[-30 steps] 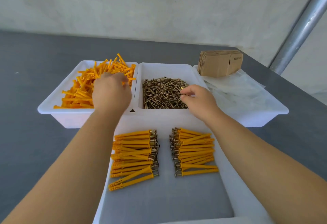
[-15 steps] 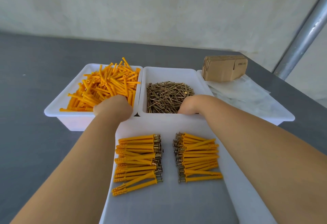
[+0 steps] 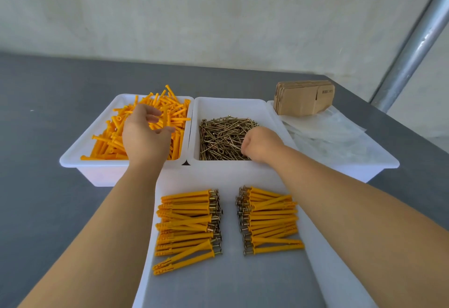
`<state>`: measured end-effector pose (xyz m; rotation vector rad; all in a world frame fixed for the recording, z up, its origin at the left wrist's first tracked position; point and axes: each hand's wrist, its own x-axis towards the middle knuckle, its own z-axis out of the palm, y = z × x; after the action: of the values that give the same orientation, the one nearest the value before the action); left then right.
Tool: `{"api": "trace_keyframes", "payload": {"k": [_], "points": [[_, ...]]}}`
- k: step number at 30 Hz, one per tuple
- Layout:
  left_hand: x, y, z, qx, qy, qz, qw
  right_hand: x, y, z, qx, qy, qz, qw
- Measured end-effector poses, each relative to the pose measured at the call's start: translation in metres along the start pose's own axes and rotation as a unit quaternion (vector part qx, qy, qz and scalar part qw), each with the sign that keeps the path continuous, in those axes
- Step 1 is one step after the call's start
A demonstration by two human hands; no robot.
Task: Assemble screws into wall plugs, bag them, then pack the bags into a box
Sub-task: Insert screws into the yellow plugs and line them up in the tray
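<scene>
Loose orange wall plugs (image 3: 109,142) fill the left white bin (image 3: 73,159). My left hand (image 3: 145,135) hovers over them with fingers loosely spread, and I see nothing in it. Brass screws (image 3: 218,137) lie heaped in the middle white bin (image 3: 233,103). My right hand (image 3: 261,144) is down in that heap with its fingers curled into the screws and its fingertips hidden. On the near white tray (image 3: 228,283) lie two stacks of assembled plugs with screws, one on the left (image 3: 187,225) and one on the right (image 3: 269,222), screw heads facing the middle.
A third white bin (image 3: 384,161) on the right holds clear plastic bags (image 3: 328,135) and a stack of flat cardboard boxes (image 3: 303,97). All stands on a grey table (image 3: 48,210). A metal pole (image 3: 413,40) rises at the back right.
My left hand went back out over the plug bin and spread its fingers. My right hand moved from the bin's near edge into the screw heap.
</scene>
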<state>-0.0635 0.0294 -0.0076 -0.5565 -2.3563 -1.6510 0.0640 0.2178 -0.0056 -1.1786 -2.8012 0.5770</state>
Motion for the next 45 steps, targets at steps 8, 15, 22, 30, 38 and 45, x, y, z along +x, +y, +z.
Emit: {"api": "trace_keyframes", "payload": {"k": [8, 15, 22, 30, 38, 45], "points": [[-0.023, 0.027, 0.001, -0.198, -0.178, 0.033, 0.963, -0.047, 0.0, -0.023, 0.416, 0.081, -0.01, 0.906], [-0.051, 0.049, 0.006, -0.222, -0.36, 0.05, 0.905, -0.087, 0.006, -0.021, 0.635, 0.045, -0.053, 0.77], [-0.054, 0.047, 0.011, -0.181, -0.412, 0.01, 0.893, -0.092, 0.019, -0.01, 0.575, 0.114, -0.088, 0.806], [-0.062, 0.05, 0.015, -0.186, -0.481, -0.022, 0.856, -0.09, 0.018, -0.006, 0.556, 0.2, -0.135, 0.795], [-0.063, 0.05, 0.016, -0.196, -0.483, -0.016, 0.854, -0.09, 0.019, -0.001, 0.425, 0.211, -0.202, 0.857], [-0.062, 0.053, 0.012, -0.19, -0.482, 0.039, 0.854, -0.087, 0.023, -0.002, 0.442, 0.218, -0.151, 0.857]]}}
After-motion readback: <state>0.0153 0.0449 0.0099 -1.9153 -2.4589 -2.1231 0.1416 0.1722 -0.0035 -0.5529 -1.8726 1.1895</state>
